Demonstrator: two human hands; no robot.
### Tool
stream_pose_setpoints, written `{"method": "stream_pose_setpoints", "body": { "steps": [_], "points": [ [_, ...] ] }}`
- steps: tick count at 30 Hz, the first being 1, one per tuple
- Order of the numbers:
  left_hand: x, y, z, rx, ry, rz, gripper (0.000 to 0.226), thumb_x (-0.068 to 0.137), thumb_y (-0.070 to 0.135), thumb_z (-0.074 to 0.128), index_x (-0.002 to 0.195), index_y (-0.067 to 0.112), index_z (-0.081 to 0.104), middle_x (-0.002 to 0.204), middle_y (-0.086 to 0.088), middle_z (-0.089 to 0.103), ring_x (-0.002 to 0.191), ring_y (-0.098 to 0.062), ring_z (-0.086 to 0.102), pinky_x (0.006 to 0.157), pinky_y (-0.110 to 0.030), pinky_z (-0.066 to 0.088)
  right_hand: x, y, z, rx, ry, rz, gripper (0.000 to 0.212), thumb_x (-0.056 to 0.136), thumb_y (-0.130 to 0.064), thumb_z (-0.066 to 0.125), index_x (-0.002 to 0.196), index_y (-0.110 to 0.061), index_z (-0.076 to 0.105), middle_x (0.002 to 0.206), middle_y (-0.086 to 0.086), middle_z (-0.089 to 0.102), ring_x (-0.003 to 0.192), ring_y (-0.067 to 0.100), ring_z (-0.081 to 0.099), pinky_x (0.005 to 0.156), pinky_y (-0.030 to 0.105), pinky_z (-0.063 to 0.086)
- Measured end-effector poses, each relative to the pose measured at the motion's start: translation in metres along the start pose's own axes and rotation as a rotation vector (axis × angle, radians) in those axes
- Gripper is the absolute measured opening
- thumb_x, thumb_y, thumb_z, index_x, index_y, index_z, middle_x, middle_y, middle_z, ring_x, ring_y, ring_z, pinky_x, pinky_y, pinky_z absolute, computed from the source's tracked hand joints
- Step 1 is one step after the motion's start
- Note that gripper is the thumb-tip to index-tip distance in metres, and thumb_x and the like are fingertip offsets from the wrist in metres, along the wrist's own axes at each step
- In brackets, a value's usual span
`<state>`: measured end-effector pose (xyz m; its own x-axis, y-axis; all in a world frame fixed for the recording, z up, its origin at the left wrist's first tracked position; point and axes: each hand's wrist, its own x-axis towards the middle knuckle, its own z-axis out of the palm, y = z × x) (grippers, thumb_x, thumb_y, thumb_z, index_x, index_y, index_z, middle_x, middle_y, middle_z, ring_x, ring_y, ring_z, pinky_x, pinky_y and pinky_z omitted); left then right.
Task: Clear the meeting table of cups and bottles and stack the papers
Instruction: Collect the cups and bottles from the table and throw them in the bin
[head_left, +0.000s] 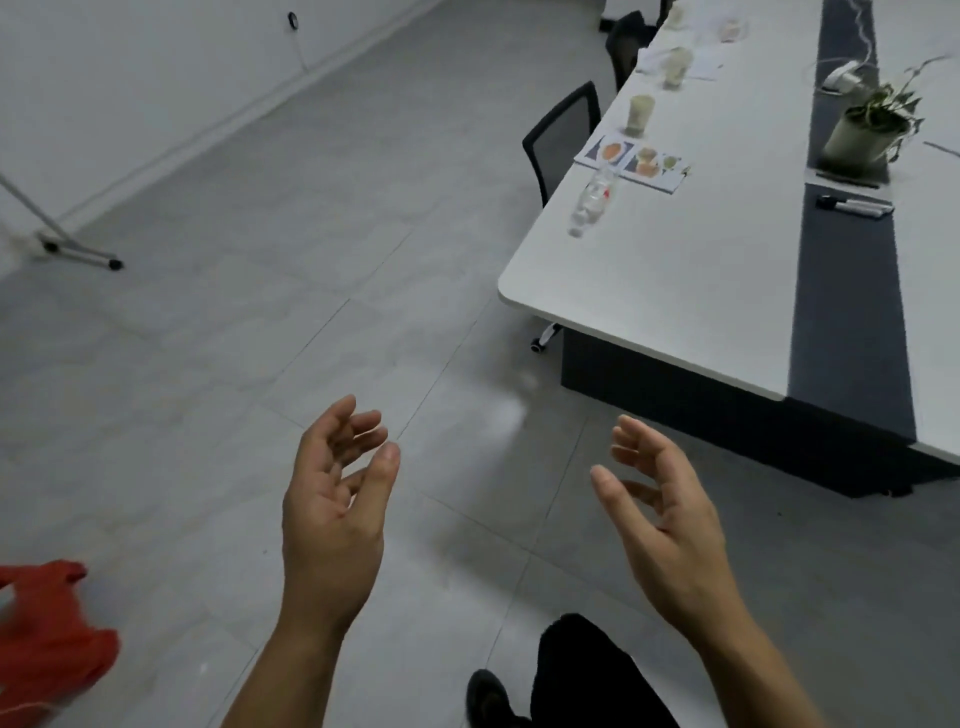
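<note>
Jutting toward the viewer, the meeting table (675, 291) ends in a rounded near corner above bare grey floor (260, 312), which spreads wide to its left. Along the table's left edge a clear bottle (592, 200) sits just before printed papers (636, 162), with cups (640, 114) farther along. Short of the table corner, the left hand (332, 514) and right hand (670, 519) hang over the floor, palms facing, fingers loosely curved, holding nothing.

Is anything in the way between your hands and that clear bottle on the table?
Nothing visible. The left hand and right hand are empty, held over the floor. The clear bottle is the nearest item, close to the left edge of the table. The black chair sits farther along, beyond it.
</note>
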<state>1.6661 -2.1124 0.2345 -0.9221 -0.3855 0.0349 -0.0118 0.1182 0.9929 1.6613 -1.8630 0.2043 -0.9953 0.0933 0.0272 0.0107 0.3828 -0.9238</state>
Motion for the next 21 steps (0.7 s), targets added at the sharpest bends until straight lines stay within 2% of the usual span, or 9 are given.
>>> {"method": "stream_pose_setpoints", "body": {
  "steps": [4,9,15,21],
  "points": [
    [0.099,-0.020,0.021,0.022,-0.055,-0.027,0.042,0.095,0.010,0.062,0.128,0.033,0.054,0.120,0.008,0.066,0.115,-0.013,0.064,0.099,-0.044,0.052,0.076,0.008,0.037,0.036,0.076,0.060,0.052,0.087,-0.043,0.063,0.137,-0.036,0.050,0.130,-0.020,0.056,0.122,-0.001,0.055,0.092,0.022,0.050],
    [0.237,-0.047,0.051,0.080,-0.115,-0.073,0.042,0.094,0.010,0.063,0.125,0.036,0.054,0.119,0.009,0.067,0.113,-0.011,0.065,0.096,-0.038,0.053,0.207,0.026,0.097,0.089,0.158,0.129,0.051,0.089,-0.033,0.067,0.138,-0.030,0.052,0.130,-0.017,0.058,0.120,-0.002,0.055,0.094,0.023,0.050],
    [0.398,-0.025,0.043,0.093,-0.100,-0.121,0.042,0.090,0.019,0.065,0.125,0.038,0.056,0.119,0.009,0.068,0.114,-0.011,0.065,0.092,-0.032,0.051,0.387,-0.022,0.175,0.120,0.037,0.109,0.052,0.092,-0.034,0.065,0.141,-0.031,0.048,0.134,-0.022,0.053,0.121,-0.009,0.051,0.096,0.020,0.047],
    [0.548,-0.037,0.022,0.072,0.020,-0.149,0.040,0.092,0.012,0.064,0.120,0.040,0.058,0.117,0.011,0.069,0.113,-0.012,0.065,0.094,-0.036,0.051,0.530,-0.065,0.239,0.059,-0.071,0.064,0.049,0.094,-0.035,0.064,0.140,-0.037,0.046,0.135,-0.021,0.052,0.122,-0.004,0.052,0.094,0.019,0.047]
  ]
}}
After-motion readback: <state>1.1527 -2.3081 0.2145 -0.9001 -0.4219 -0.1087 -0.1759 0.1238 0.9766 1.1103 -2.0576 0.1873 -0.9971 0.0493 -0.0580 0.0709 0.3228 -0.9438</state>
